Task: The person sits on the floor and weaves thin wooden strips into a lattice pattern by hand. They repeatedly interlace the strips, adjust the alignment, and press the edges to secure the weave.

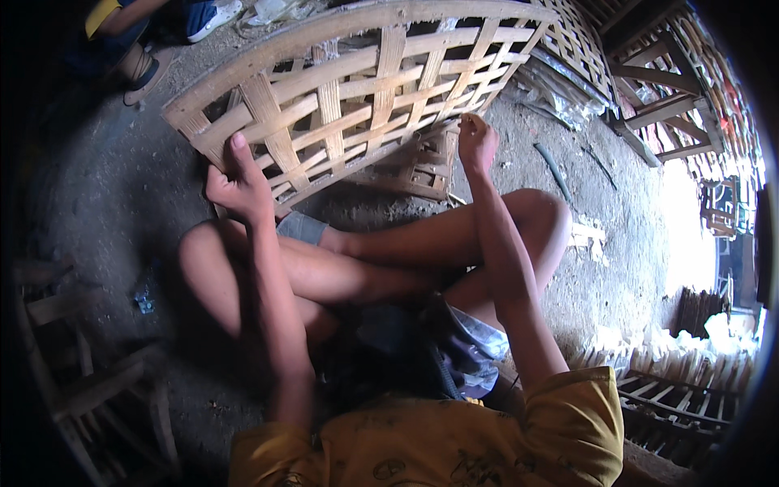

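Observation:
A large woven bamboo panel [337, 122], an open lattice of flat strips with a thick rim, stands tilted in front of my crossed legs. My left hand [241, 188] grips its near left corner, the thumb lying on the strips and the other fingers curled at the edge. On the right, my right hand [477, 144] is closed beside the panel's lower right edge. Whatever its fingertips pinch, if anything, is too small to make out. Beneath the panel, partly hidden by it, sits a wooden piece with slats [426, 166].
Another person's foot in a sandal [148, 79] and a white-and-blue shoe [215, 20] are at the far left. More lattice panels [572, 40] and a wooden frame [661, 97] stand at the far right. Wooden furniture [97, 381] is at the near left; slatted bamboo [682, 406] lies near right.

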Tool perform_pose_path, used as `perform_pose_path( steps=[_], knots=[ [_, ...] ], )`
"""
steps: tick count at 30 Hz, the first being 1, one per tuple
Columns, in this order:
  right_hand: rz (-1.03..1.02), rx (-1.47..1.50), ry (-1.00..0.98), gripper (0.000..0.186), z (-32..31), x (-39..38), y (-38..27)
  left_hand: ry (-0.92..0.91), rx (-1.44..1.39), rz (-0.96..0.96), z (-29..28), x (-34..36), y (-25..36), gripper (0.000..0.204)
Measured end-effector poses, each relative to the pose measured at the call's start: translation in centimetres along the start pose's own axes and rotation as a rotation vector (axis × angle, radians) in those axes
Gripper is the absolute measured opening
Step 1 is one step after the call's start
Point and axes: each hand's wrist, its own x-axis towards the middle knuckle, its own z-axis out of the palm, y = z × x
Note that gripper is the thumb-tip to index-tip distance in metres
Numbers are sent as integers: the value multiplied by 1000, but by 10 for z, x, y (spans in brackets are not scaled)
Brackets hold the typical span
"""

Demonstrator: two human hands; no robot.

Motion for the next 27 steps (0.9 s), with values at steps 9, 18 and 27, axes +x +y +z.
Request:
perform_pose_path(
  steps=[9, 18, 27],
  knots=[
    [-132, -162, -120, 23, 8, 9, -1, 87, -104, 73, 13, 5, 4, 43],
    [-138, -10, -261, 19, 13, 17, 4, 32, -34, 114, 8, 1, -1, 45],
    [-266, -101, -187, 10, 10, 6, -14, 136, -38, 53, -1, 7, -2, 44]
  ],
)
